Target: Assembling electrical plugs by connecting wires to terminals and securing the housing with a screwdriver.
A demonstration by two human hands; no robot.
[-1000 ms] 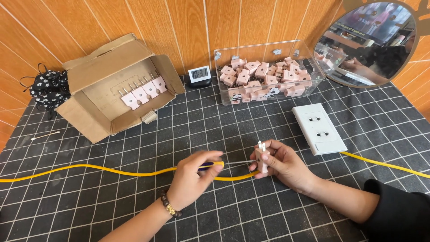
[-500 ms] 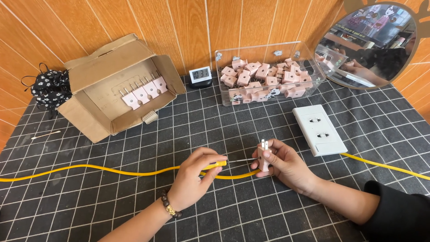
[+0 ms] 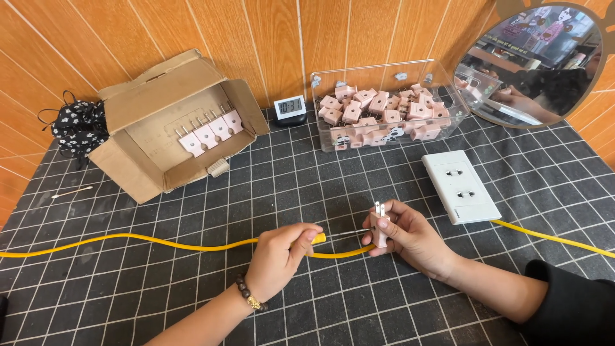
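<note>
My left hand (image 3: 278,256) is closed around a yellow cable (image 3: 141,241) near its cut end, which pokes out past my fingers. My right hand (image 3: 410,236) holds a small pink plug (image 3: 380,225) upright, its two metal prongs pointing up. The cable curves from my left hand to the bottom of the plug. The hands are a short gap apart on the black gridded mat (image 3: 307,186).
A white socket plate (image 3: 461,186) lies to the right with a second yellow cable (image 3: 557,238) running off right. A clear bin (image 3: 384,106) holds several pink plugs. An open cardboard box (image 3: 173,125) with pink plugs, a small clock (image 3: 289,107), a mirror (image 3: 535,61) and a black pouch (image 3: 77,128) stand behind.
Both hands have stayed almost in place. The plug in my right hand has shifted slightly and the cable end sits a little closer to it.
</note>
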